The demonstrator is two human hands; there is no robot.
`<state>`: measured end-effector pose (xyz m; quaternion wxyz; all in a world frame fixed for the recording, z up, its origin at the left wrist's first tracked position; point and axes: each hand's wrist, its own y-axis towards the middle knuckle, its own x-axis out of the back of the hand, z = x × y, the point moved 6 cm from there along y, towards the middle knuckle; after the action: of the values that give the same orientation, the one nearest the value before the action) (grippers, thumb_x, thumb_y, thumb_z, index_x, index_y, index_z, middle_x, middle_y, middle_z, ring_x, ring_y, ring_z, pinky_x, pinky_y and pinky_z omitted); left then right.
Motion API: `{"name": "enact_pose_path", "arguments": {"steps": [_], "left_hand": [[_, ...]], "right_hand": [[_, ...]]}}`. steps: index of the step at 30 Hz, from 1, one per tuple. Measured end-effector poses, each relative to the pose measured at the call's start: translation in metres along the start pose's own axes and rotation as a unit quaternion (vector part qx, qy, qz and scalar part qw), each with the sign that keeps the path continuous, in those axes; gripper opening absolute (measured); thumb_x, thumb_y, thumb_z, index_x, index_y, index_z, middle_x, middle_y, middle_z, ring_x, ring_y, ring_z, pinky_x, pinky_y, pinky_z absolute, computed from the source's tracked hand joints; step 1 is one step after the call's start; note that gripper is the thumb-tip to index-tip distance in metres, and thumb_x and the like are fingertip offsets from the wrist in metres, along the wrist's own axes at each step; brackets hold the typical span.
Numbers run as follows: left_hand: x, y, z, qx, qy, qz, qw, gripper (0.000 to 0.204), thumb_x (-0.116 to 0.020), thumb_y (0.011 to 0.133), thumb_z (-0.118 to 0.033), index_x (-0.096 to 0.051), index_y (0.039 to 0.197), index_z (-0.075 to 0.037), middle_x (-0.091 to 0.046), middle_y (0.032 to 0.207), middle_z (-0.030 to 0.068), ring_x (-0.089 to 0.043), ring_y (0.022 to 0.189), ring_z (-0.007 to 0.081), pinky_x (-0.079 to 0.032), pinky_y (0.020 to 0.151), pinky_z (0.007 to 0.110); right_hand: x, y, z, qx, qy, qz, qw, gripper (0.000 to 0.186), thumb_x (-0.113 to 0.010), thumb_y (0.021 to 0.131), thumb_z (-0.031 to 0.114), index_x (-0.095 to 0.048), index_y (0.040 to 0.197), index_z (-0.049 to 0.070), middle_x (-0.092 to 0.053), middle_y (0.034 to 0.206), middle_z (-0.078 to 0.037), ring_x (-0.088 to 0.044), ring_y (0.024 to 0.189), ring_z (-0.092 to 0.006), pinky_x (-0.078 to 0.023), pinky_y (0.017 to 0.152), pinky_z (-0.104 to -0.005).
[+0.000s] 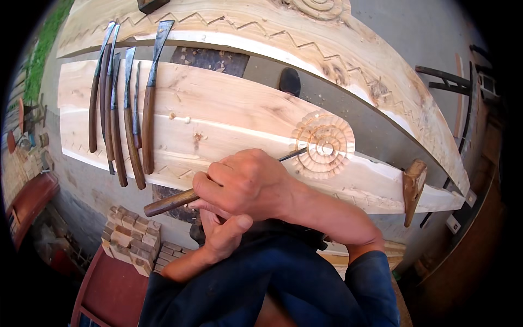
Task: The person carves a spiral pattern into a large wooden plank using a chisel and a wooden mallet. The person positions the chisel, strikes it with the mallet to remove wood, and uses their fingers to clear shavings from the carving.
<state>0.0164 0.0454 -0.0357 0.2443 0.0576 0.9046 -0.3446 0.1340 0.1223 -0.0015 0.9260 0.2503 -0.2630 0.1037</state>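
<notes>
My right hand is closed around the wooden handle of a carving gouge. The tool's thin dark shaft reaches up to a round, ringed petal rosette carved in a pale wooden plank, with its tip at the rosette's left side. Below the right hand, my left hand meets the underside of the handle, its thumb held away. Most of the left fingers are hidden behind the right hand, but they appear curled on the tool.
Several wooden-handled chisels lie side by side across the plank's left part. A wooden mallet rests near its right tip. Beyond lies a second carved plank with zigzag lines. Stacked wood blocks stand at lower left by a reddish chair.
</notes>
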Motion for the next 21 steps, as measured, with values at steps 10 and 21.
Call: {"name": "enact_pose_path", "arguments": {"steps": [10, 21], "left_hand": [[-0.01, 0.009, -0.015, -0.034, 0.046, -0.002, 0.998, 0.104, -0.095, 0.076, -0.038, -0.034, 0.152, 0.0, -0.052, 0.141, 0.0098, -0.054, 0.129, 0.0188, -0.043, 0.112, 0.037], [-0.029, 0.045, -0.024, -0.038, 0.083, 0.05, 0.995, 0.113, -0.09, 0.083, -0.042, -0.024, 0.164, -0.002, -0.044, 0.16, 0.0129, -0.043, 0.151, 0.0281, -0.032, 0.127, 0.045]], "right_hand": [[0.015, 0.015, 0.003, -0.003, -0.114, -0.025, 0.993, 0.035, -0.082, 0.082, 0.032, -0.063, 0.09, 0.004, -0.049, 0.062, -0.002, -0.059, 0.049, -0.0172, -0.047, 0.043, -0.0335], [0.032, 0.027, -0.023, -0.075, -0.062, -0.119, 0.988, 0.038, -0.086, 0.086, 0.033, -0.057, 0.079, 0.01, -0.049, 0.059, -0.003, -0.058, 0.045, -0.0187, -0.044, 0.04, -0.0328]]}}
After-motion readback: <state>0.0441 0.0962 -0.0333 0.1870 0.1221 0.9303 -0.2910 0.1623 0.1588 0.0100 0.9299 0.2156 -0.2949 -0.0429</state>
